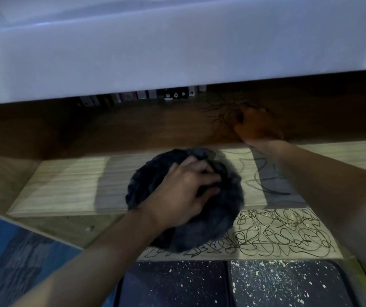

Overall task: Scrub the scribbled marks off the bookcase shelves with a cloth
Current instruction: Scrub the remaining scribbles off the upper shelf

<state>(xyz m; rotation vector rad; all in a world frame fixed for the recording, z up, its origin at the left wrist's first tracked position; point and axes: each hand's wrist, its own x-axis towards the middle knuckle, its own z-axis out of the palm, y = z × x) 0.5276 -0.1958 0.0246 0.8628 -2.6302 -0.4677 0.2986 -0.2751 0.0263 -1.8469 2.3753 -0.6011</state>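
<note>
A dim room in a home, shown by a wooden bookcase shelf [66, 187] and a row of books [133, 97] behind it.

Cloth [210, 207] lay on the shelf [66, 187], under the left hand [182, 191] | scribbles [283, 231] lay right of the cloth and nearer the viewer | right hand [257, 125] rested behind and right of the cloth | books [142, 96] stood far behind the cloth | two trays [288, 284] lay before it.
</note>
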